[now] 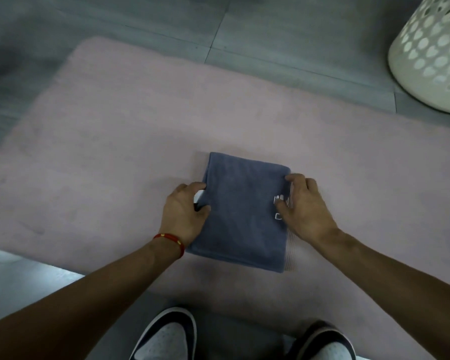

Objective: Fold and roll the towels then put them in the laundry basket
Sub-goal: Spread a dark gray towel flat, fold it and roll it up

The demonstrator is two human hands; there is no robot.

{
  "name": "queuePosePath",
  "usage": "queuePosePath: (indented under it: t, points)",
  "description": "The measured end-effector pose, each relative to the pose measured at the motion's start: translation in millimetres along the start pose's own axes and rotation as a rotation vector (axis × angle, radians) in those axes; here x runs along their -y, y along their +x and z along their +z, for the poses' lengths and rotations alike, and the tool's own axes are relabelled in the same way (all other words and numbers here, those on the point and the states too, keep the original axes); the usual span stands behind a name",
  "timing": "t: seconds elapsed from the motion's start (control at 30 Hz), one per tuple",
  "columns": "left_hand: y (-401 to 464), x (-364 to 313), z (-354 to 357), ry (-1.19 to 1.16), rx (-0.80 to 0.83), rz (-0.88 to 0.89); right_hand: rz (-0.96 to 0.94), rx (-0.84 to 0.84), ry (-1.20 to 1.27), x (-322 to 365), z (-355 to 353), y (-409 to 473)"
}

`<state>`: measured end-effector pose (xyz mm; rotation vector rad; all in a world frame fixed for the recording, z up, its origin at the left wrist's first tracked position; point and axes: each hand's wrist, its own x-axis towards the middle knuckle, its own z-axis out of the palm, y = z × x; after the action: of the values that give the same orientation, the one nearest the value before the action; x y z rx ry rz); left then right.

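A folded blue-grey towel (242,214) lies flat on the pink mat (102,157), with white lettering near its right edge. My left hand (183,213) grips the towel's left edge, fingers curled round it and thumb on top. My right hand (305,206) pinches the right edge, with its thumb on the lettering. The white perforated laundry basket (431,53) stands on the floor at the far right, apart from both hands.
Grey floor tiles (166,24) surround the mat. My two shoes (166,336) stand at the near edge of the mat, just below the towel. A red thread bracelet (170,240) circles my left wrist.
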<state>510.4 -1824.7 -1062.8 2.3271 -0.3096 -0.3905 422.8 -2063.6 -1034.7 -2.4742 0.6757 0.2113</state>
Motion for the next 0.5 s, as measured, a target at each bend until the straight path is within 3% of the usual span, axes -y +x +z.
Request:
queuePosePath:
  t: [0.17, 0.3, 0.5]
  points:
    - [3.1, 2.2, 3.5, 0.001, -0.018, -0.046, 0.155, 0.028, 0.201, -3.0, 6.4, 21.6]
    - [12.1, -2.1, -0.3, 0.013, 0.018, -0.154, 0.138, -0.023, 0.234, 4.7, 0.2, 45.2]
    - [28.6, -10.5, -4.6, 0.065, 0.160, -0.305, 0.225, 0.126, 0.251, 6.1, -8.6, 77.0]
